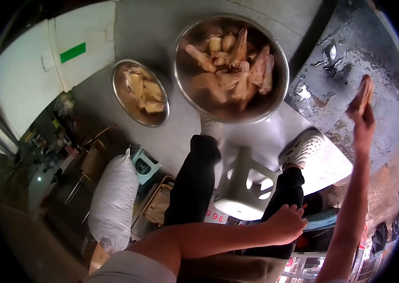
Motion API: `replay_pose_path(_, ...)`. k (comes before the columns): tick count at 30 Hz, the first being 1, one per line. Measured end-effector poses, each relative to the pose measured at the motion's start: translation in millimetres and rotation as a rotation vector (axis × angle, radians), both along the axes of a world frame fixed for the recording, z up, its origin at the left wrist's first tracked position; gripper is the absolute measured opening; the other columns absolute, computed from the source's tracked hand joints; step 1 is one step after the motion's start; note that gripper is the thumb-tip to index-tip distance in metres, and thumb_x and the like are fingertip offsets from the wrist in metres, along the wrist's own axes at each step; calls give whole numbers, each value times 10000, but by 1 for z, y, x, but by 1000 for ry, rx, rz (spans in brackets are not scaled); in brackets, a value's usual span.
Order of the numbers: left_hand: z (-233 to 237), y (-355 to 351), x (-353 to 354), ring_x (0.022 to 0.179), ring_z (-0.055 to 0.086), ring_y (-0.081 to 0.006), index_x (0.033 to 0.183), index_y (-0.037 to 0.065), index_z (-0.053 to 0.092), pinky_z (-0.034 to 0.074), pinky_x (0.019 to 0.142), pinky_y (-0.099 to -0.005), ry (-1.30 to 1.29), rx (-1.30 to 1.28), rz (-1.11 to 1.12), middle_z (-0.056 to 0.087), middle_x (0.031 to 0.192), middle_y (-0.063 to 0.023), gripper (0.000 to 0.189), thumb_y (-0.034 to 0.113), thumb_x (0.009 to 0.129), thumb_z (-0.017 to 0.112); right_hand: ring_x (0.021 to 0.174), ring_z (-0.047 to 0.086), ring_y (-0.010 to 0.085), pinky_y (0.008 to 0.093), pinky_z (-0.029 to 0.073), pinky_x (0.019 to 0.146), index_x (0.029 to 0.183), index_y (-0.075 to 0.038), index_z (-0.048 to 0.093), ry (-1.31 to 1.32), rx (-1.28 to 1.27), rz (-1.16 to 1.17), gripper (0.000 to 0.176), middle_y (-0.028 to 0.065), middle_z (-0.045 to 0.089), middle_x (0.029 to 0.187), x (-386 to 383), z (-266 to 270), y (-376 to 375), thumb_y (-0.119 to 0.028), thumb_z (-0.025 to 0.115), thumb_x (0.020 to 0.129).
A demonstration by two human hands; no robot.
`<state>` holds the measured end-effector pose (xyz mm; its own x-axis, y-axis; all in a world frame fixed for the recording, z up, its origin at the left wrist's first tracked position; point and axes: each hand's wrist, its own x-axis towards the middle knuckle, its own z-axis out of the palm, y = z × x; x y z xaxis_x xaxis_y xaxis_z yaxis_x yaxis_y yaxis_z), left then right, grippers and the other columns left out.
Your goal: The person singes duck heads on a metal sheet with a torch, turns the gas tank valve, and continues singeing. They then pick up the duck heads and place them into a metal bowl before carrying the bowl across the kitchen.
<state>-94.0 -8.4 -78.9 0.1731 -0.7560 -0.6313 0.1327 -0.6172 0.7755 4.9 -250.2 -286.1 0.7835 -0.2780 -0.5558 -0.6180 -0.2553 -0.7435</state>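
My right hand is raised over a wet metal surface at the right, closed on a long, tongue-shaped piece of meat. The piece is pinkish brown and points away from me. My left arm crosses my lap, and my left hand is by my right knee with its fingers curled in; nothing shows in it. A large steel basin on the floor holds several similar meat pieces in cloudy liquid. To its left, a smaller steel bowl contains yellowish pieces in liquid.
The wet metal surface reaches along the right side. Between my legs is a pale plastic stool. On the left are a stuffed white sack, a small green stool and a white cabinet. My shoes are near the basin.
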Motion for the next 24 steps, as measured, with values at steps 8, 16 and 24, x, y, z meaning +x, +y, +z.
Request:
replay_pose_path(8,-17,25,-8,879,569,-282,950,71,620,438,709,-398,-19,87,43,592,935,-117,239,289,855,604,999,583,142,299,454,908,1178,27,558,-142,270,200,359,76,639,1058,29,41,223,-114,677,870)
replay_pose_path(16,-47,87,40,944,606,-329,1113,8,580,486,796,-432,-18,222,623,596,999,-205,350,254,869,629,776,636,203,334,513,716,1126,18,627,-263,-499,175,414,144,678,960,86,-28,191,-232,727,812)
replay_pose_path(24,-157,360,57,884,593,-206,1111,57,553,514,755,-378,586,712,1890,600,1015,-83,290,214,868,576,724,567,146,304,453,675,924,23,658,82,-114,161,247,61,646,774,131,-69,192,-205,624,834)
